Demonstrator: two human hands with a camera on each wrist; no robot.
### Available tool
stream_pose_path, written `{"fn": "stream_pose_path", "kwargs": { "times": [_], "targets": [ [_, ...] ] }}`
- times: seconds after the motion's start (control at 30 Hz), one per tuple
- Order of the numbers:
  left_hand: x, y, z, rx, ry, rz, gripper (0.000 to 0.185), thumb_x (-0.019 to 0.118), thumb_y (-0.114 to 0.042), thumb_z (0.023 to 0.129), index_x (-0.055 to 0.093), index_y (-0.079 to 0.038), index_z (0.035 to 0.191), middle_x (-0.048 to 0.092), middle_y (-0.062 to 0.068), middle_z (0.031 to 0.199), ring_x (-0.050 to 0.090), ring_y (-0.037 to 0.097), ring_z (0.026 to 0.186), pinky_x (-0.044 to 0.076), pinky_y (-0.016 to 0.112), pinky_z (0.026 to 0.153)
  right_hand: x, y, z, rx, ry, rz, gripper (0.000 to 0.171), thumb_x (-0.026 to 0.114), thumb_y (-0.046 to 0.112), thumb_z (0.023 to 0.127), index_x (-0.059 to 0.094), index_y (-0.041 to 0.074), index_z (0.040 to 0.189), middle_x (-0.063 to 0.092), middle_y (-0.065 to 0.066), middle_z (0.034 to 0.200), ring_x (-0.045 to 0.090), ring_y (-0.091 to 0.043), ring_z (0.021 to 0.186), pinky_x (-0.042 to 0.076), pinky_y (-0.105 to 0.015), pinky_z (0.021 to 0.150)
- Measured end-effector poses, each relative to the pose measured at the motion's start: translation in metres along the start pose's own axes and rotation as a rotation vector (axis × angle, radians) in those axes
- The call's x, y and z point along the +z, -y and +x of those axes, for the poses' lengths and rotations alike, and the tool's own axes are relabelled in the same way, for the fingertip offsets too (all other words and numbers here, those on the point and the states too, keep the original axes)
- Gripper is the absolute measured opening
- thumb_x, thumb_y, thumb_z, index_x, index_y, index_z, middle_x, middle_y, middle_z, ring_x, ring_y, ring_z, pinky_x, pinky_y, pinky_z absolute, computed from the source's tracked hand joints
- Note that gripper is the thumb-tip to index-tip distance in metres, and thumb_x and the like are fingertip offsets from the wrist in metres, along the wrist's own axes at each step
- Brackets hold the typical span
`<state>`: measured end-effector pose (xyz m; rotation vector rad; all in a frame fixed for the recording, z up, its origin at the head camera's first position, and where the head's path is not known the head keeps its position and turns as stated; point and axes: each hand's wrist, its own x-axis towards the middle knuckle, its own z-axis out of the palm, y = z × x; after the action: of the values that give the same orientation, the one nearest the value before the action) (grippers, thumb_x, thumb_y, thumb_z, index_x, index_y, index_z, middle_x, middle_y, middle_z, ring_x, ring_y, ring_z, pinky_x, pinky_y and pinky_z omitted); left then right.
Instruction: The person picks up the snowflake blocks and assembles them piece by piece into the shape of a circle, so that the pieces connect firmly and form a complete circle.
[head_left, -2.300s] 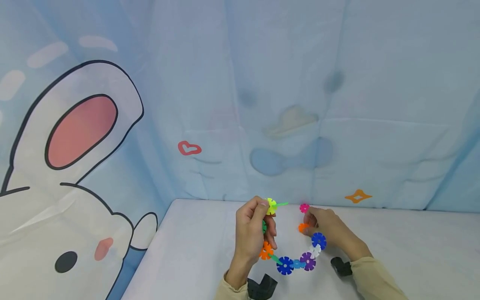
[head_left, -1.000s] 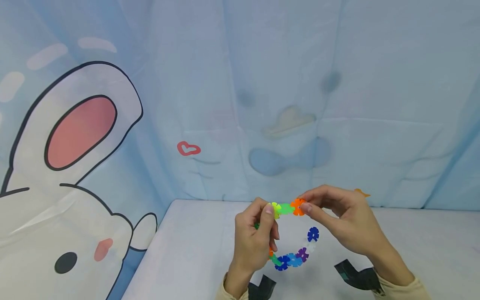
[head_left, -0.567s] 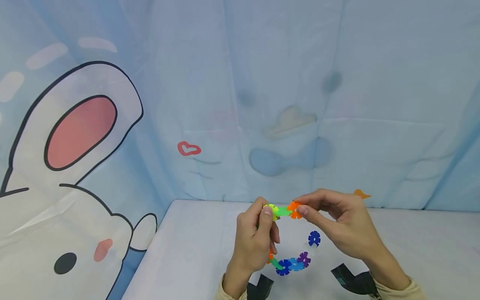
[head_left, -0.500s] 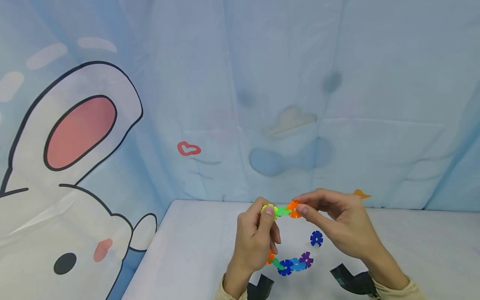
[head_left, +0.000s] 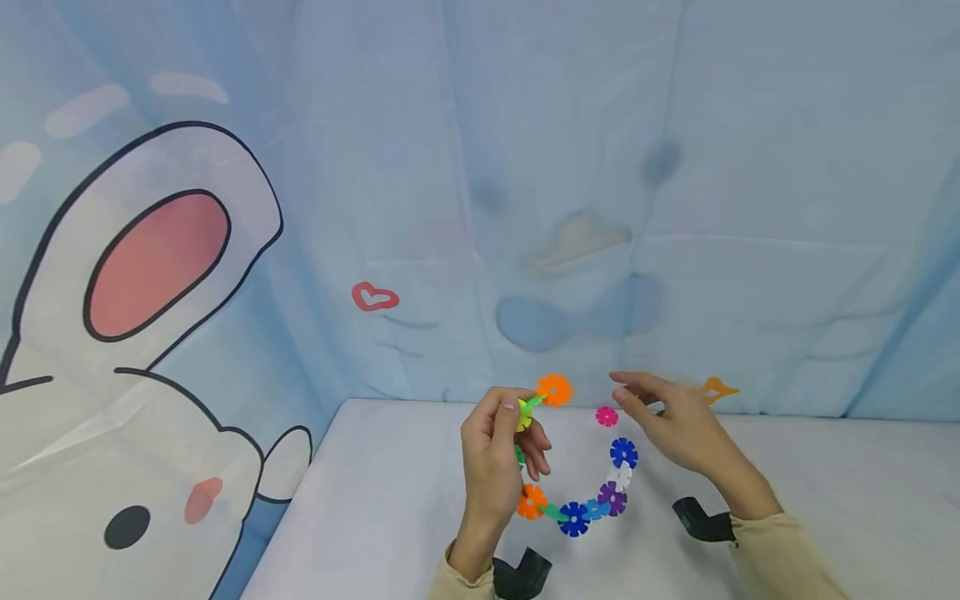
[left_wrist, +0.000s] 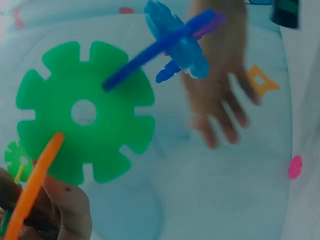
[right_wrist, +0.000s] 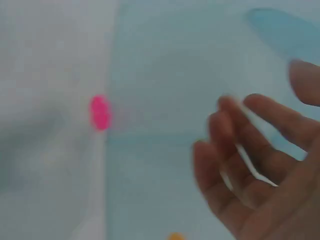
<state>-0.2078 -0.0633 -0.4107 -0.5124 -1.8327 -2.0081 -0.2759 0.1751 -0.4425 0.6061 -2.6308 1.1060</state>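
My left hand (head_left: 491,454) pinches a yellow snowflake disc (head_left: 524,414) between thumb and index finger. The disc belongs to a curved chain of interlocked notched plastic discs. At the chain's upper end an orange disc (head_left: 555,390) sticks out on a light green one. Lower down hang another orange disc (head_left: 532,502), a dark blue disc (head_left: 574,518), a purple disc (head_left: 612,498) and a second dark blue disc (head_left: 624,453) at the other end. A big green disc (left_wrist: 85,112) fills the left wrist view. My right hand (head_left: 678,421) holds nothing, its fingers (right_wrist: 265,145) loosely extended.
One loose pink disc (head_left: 607,416) lies on the white table (head_left: 390,500) near its back edge. Behind hangs a blue curtain (head_left: 420,167) with printed cartoon shapes. Black wrist mounts (head_left: 522,575) sit at both cuffs.
The right hand has let go of the orange disc and moved away to the right. The orange disc now stands raised on the chain's end. The left hand keeps its pinch.
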Motion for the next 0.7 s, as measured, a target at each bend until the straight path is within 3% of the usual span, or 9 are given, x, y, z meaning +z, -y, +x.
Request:
{"fn": "stream_pose_path", "kwargs": {
  "times": [0.13,0.27,0.37,0.5,0.6,0.7],
  "targets": [
    [-0.001,0.000,0.000,-0.064,-0.024,-0.051,0.036,0.031,-0.011,0.112,0.063,0.004,0.113,0.060,0.036,0.070,0.056,0.038,0.043,0.054,0.025,0.040,0.027,-0.032,0.000,-0.019,0.148,-0.123,0.046,0.066,0.022,0.104,0.061,-0.003,0.143,0.059,-0.032,0.144,0.058,-0.056,0.128,0.054,-0.072,0.101],
    [-0.002,-0.002,0.001,-0.135,-0.035,-0.085,0.036,0.027,-0.009,0.109,0.060,0.005,0.110,0.057,0.041,0.072,0.056,0.025,0.040,0.052,0.022,0.041,0.047,-0.046,-0.004,-0.073,0.239,-0.190,0.046,0.067,0.019,0.102,0.062,-0.005,0.141,0.054,-0.035,0.150,0.051,-0.063,0.133,0.046,-0.078,0.106],
    [-0.002,-0.003,0.002,-0.173,-0.025,-0.094,0.036,0.025,-0.009,0.106,0.057,0.006,0.107,0.055,0.043,0.072,0.055,0.012,0.039,0.050,0.020,0.041,0.051,-0.046,-0.008,-0.042,0.280,-0.242,0.045,0.067,0.020,0.102,0.064,-0.003,0.141,0.056,-0.032,0.150,0.048,-0.064,0.135,0.044,-0.080,0.106],
    [-0.003,-0.004,0.001,-0.217,-0.022,-0.097,0.036,0.024,-0.008,0.102,0.057,0.005,0.107,0.050,0.031,0.061,0.052,0.008,0.038,0.050,0.020,0.041,0.046,-0.037,-0.007,0.034,0.292,-0.243,0.037,0.071,0.020,0.100,0.072,0.001,0.131,0.070,-0.024,0.135,0.056,-0.056,0.131,0.048,-0.075,0.106],
    [-0.003,-0.004,0.001,-0.239,-0.037,-0.091,0.041,0.025,-0.008,0.102,0.062,0.004,0.113,0.045,0.012,0.054,0.049,0.008,0.036,0.049,0.020,0.040,0.042,-0.031,-0.004,0.075,0.269,-0.225,0.023,0.077,0.018,0.096,0.080,0.003,0.113,0.078,-0.015,0.111,0.068,-0.041,0.109,0.057,-0.064,0.100],
    [-0.003,-0.004,0.001,-0.241,-0.048,-0.084,0.045,0.027,-0.010,0.103,0.067,0.005,0.118,0.043,0.002,0.053,0.048,0.008,0.036,0.048,0.020,0.040,0.041,-0.029,-0.002,0.089,0.225,-0.221,0.012,0.084,0.015,0.089,0.081,0.008,0.099,0.077,-0.007,0.096,0.068,-0.031,0.093,0.061,-0.059,0.091]
  ]
}}
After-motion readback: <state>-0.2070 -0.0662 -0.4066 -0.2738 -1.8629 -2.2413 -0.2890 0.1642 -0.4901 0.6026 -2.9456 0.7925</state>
